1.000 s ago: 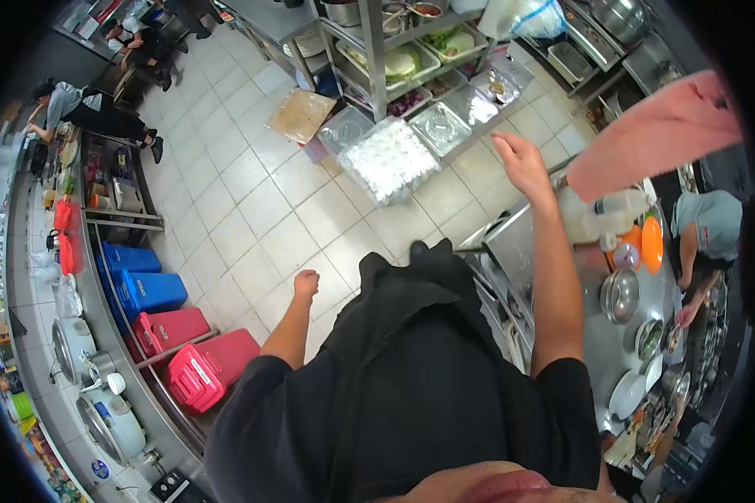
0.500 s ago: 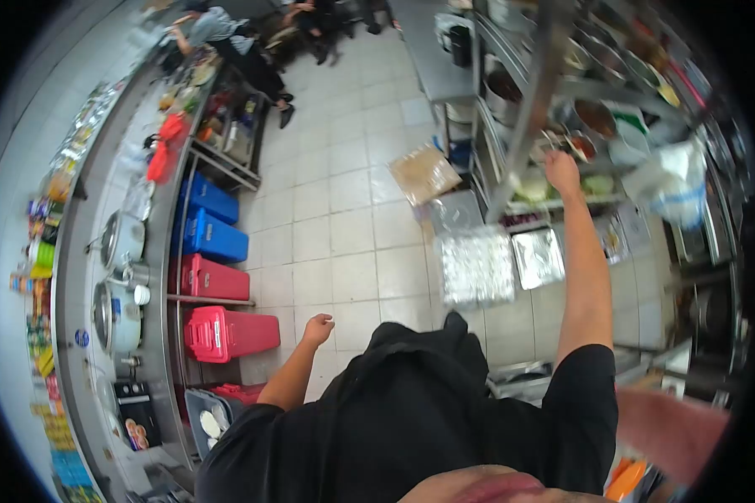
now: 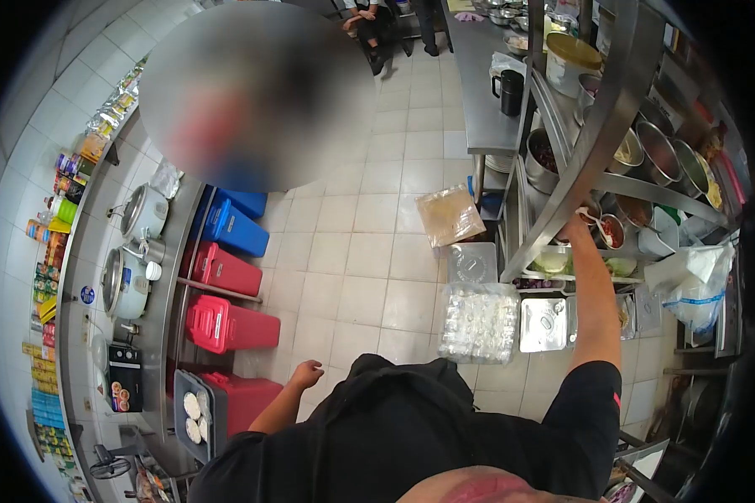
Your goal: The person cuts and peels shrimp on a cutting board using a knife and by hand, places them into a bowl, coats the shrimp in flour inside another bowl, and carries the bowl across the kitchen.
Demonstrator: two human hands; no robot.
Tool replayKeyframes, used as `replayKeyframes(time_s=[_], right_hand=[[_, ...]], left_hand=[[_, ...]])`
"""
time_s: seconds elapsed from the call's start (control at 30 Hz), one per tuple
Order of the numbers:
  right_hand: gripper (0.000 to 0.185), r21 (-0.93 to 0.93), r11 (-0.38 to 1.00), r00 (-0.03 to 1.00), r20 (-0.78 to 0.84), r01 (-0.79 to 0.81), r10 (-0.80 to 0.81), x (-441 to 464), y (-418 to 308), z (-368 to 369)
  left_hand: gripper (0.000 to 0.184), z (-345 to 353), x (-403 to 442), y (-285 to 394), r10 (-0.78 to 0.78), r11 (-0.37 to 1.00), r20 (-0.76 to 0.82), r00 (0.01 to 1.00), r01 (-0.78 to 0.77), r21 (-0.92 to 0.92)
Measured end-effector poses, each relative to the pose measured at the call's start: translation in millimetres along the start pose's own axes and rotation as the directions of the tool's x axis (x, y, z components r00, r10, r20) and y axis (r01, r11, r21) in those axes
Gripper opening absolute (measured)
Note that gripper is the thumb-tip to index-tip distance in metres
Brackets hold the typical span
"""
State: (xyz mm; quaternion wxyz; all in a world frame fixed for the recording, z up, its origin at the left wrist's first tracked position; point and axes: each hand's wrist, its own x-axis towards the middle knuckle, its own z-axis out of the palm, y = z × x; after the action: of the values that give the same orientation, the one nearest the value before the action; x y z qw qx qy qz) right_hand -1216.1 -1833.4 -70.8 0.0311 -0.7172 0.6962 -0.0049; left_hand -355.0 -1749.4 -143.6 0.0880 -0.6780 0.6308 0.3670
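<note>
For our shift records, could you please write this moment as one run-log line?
right hand: at rack, beside red-filled pot, hold unclear | left hand: above floor, seemingly empty

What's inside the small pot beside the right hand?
The pot, beside the right hand, shows red food at its top. Anything beneath that surface is covered, so the pot's bottom can't be seen.

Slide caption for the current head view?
Kitchen aisle from above: the wearer's right hand reaches into a metal rack of pots, left hand over the tiled floor.
</note>
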Motion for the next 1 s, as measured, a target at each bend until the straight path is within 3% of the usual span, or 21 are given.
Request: replayKeyframes(time_s=[0.17, 0.27, 0.33, 0.4, 0.43, 0.47, 0.5, 0.53, 0.57, 0.63, 0.67, 0.73, 0.8, 0.83, 0.87, 0.93, 0.97, 1.0], right_hand=[[0.026, 0.125, 0.991, 0.948, -0.319, 0.054, -0.011, -8.2, -12.0, -9.1], [0.025, 0.340, 0.939, 0.880, -0.430, -0.048, 0.201, -18.8, -4.8, -4.1], [0.025, 0.619, 0.751, 0.761, -0.366, -0.230, 0.535, -32.3, -1.4, -8.0], [0.019, 0.836, 0.518, 0.583, -0.333, -0.181, 0.741, -69.9, -34.6, -25.5], [0.015, 0.850, 0.487, 0.499, -0.339, -0.200, 0.797, -93.1, -62.7, -44.0], [0.019, 0.950, 0.275, 0.445, -0.184, -0.150, 0.877, -118.3, -88.6, -48.9], [0.015, 0.988, 0.143, 0.410, -0.112, -0.048, 0.905, -145.6, -116.7, -47.6], [0.018, 0.965, 0.227, 0.340, -0.171, -0.132, 0.925, -175.7, -163.9, -74.1], [0.016, 0.992, 0.120, 0.286, -0.105, -0.034, 0.952, -202.9, -190.5, -67.8], [0.016, 0.995, 0.099, 0.198, -0.093, -0.020, 0.976, -267.7, -256.3, -83.1], [0.017, 0.992, 0.118, 0.151, -0.110, -0.043, 0.982, -306.7, -289.6, -87.7], [0.017, 0.945, 0.257, -0.031, -0.268, -0.201, 0.963, -378.8, -356.1, -109.3], [0.018, 0.922, 0.232, -0.272, -0.320, -0.311, 0.908, -439.3, -423.3, -131.9], [0.012, 0.839, 0.209, -0.347, -0.417, -0.503, 0.840, -458.9, -456.6, -150.7], [0.010, 0.723, 0.152, -0.385, -0.520, -0.674, 0.762, -468.7, -491.2, -173.0], [0.016, 0.735, -0.050, -0.570, -0.479, -0.676, 0.667, -483.8, -558.3, -200.3], [0.017, 0.682, -0.086, -0.557, -0.512, -0.727, 0.654, -502.8, -587.8, -198.0], [0.019, 0.622, -0.112, -0.532, -0.546, -0.775, 0.647, -529.5, -608.9, -186.0]], left_hand=[[0.043, -11.7, 14.1, 23.9, 0.045, 0.998, -0.059, 0.997, -0.043, 0.037], [0.043, -17.6, 36.3, 35.0, 0.085, 0.995, -0.019, 0.996, -0.084, 0.051], [0.042, -16.0, 61.1, 32.6, 0.137, 0.988, 0.019, 0.990, -0.138, 0.068], [0.042, -19.0, 86.2, 41.4, 0.239, 0.960, 0.008, 0.971, -0.238, 0.149], [0.042, -23.1, 99.5, 47.8, 0.295, 0.932, 0.042, 0.954, -0.298, 0.206], [0.040, -27.0, 116.6, 52.7, 0.255, 0.947, 0.104, 0.961, -0.270, 0.175], [0.036, -20.9, 147.1, 41.0, 0.308, 0.948, 0.080, 0.948, -0.314, 0.061], [0.032, -32.0, 141.3, 66.9, 0.388, 0.921, 0.146, 0.910, -0.389, -0.019], [0.031, -27.8, 170.7, 63.7, 0.348, 0.928, 0.219, 0.912, -0.303, -0.216], [0.036, -6.9, 246.8, 39.1, 0.507, 0.854, 0.300, 0.808, -0.422, -0.306], [0.037, -3.9, 291.0, 37.0, 0.503, 0.836, 0.419, 0.756, -0.549, -0.012], [0.038, 2.0, 317.3, 56.6, 0.483, 0.840, 0.510, 0.712, -0.542, -0.039], [0.039, -0.6, 300.4, 97.9, 0.444, 0.791, 0.516, 0.733, -0.591, 0.158], [0.038, -3.4, 294.0, 118.9, 0.488, 0.703, 0.562, 0.668, -0.682, 0.201], [0.038, -1.2, 297.4, 130.2, 0.483, 0.712, 0.579, 0.657, -0.679, 0.177], [0.037, -5.1, 299.8, 148.1, 0.472, 0.737, 0.613, 0.634, -0.665, 0.120], [0.037, -7.5, 302.2, 158.9, 0.502, 0.751, 0.650, 0.571, -0.660, 0.000], [0.036, -3.3, 290.0, 173.6, 0.465, 0.718, 0.617, 0.635, -0.678, 0.157]])
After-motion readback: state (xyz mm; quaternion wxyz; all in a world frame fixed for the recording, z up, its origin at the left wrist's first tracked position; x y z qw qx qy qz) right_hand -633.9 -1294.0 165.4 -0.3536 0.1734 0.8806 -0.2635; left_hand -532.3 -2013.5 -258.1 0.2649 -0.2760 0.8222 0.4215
